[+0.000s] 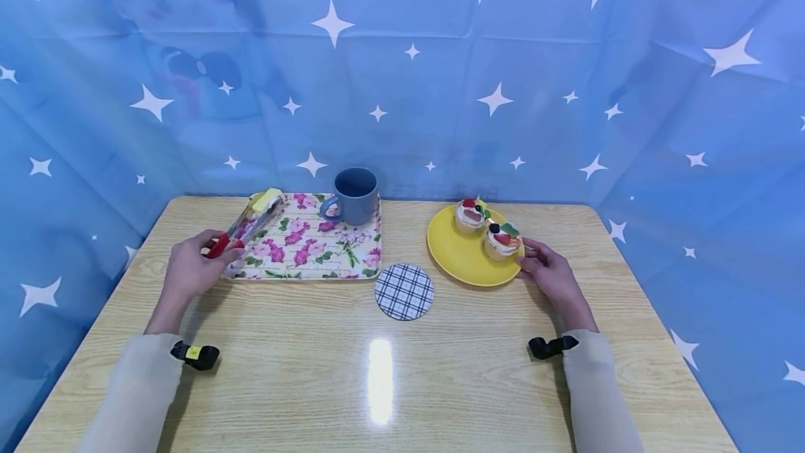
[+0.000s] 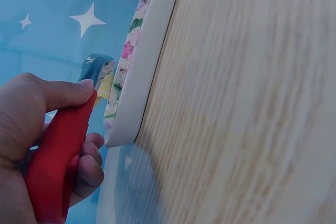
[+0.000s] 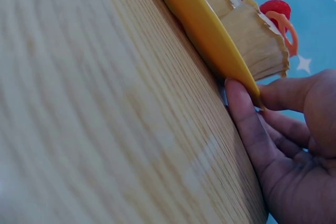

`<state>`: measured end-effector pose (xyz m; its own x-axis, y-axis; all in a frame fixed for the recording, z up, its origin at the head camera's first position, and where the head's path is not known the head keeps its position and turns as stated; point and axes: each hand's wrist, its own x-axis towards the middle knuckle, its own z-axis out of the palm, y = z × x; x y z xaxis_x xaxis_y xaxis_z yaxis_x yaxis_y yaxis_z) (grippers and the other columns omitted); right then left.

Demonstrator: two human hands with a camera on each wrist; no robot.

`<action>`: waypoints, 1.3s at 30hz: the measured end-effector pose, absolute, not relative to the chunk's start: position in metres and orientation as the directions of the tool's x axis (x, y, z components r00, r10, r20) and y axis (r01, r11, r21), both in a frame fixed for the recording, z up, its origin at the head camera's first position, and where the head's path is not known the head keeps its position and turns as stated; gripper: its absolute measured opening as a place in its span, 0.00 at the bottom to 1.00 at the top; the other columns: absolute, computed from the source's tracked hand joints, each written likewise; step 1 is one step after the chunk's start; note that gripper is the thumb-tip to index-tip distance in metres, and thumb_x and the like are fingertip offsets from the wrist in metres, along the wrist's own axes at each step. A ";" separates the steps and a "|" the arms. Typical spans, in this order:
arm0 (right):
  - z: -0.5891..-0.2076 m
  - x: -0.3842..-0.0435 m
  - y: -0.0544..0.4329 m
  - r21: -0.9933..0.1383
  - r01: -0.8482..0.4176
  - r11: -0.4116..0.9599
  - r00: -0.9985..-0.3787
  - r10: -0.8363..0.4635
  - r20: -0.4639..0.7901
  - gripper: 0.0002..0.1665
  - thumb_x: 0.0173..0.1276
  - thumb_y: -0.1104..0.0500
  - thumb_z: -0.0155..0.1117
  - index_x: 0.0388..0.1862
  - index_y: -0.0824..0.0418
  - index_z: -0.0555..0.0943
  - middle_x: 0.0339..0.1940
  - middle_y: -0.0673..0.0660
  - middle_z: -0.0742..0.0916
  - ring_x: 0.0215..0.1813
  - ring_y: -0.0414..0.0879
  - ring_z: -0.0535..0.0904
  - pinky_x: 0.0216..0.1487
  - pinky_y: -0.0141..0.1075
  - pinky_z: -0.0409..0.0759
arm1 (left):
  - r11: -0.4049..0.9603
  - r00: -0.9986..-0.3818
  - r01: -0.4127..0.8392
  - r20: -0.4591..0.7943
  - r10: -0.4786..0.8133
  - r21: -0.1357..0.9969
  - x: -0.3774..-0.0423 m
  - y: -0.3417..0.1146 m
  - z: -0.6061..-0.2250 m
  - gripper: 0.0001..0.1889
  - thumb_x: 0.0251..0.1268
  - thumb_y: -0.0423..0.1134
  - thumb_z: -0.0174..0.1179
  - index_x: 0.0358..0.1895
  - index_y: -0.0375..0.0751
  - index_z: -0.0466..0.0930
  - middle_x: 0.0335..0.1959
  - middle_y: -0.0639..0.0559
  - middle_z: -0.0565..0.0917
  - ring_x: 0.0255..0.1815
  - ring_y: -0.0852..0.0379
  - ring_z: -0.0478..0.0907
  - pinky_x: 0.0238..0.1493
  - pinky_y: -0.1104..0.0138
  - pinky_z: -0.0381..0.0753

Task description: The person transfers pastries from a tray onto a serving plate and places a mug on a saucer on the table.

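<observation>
At the left, my left hand [image 1: 191,264] grips tongs [image 2: 62,145] by their red handles, thumb along the top. Their metal arms reach over the back left corner of a floral tray [image 1: 352,268]. Between the tips is a pale yellow and white piece [image 1: 269,200] that looks like cake. On the other side, my right hand [image 1: 553,278] pinches the right rim of a yellow plate [image 1: 462,264], thumb above and fingers beneath. Two fruit-topped cupcakes, a rear one [image 1: 468,219] and a front one [image 1: 499,247], sit on the plate's right half.
A blue mug [image 1: 356,198] stands at the tray's back right corner, handle to the left. Between tray and plate lies a round checked coaster [image 1: 404,292] on the wooden table [image 1: 302,369]. A blue star-patterned curtain [image 1: 402,138] hangs right behind the table.
</observation>
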<state>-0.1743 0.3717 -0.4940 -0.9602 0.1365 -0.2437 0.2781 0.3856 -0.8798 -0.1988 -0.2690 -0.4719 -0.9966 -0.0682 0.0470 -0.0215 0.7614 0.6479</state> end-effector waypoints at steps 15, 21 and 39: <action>-0.496 -0.175 0.372 -0.880 0.278 0.385 -0.960 0.138 -0.243 0.36 0.82 0.51 0.54 0.83 0.54 0.58 0.70 0.66 0.72 0.51 0.36 0.79 0.51 0.26 0.83 | 0.748 -0.995 -0.007 0.069 -0.071 0.664 -0.187 -0.262 -0.470 0.34 0.72 0.56 0.62 0.69 0.32 0.72 0.57 0.27 0.77 0.47 0.35 0.81 0.31 0.65 0.81; -0.496 -0.175 0.372 -0.880 0.282 0.383 -0.959 0.136 -0.248 0.36 0.82 0.51 0.54 0.84 0.53 0.57 0.71 0.65 0.71 0.52 0.36 0.79 0.51 0.26 0.83 | 0.751 -0.993 0.012 0.098 -0.070 0.660 -0.183 -0.258 -0.470 0.33 0.71 0.55 0.62 0.67 0.32 0.74 0.55 0.27 0.79 0.46 0.36 0.81 0.31 0.65 0.80; -0.494 -0.175 0.372 -0.873 0.284 0.398 -0.959 0.129 -0.253 0.36 0.82 0.50 0.53 0.84 0.53 0.57 0.71 0.65 0.71 0.52 0.35 0.79 0.51 0.26 0.84 | 0.761 -0.990 0.032 0.124 -0.064 0.648 -0.177 -0.252 -0.473 0.30 0.71 0.52 0.64 0.65 0.32 0.76 0.52 0.28 0.81 0.45 0.38 0.81 0.32 0.67 0.77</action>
<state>-0.1748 0.3719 -0.4943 -0.9588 0.1290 -0.2530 0.2837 0.3977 -0.8725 -0.1766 -0.2519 -0.4734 -0.9902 -0.0635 0.1242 0.0325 0.7610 0.6480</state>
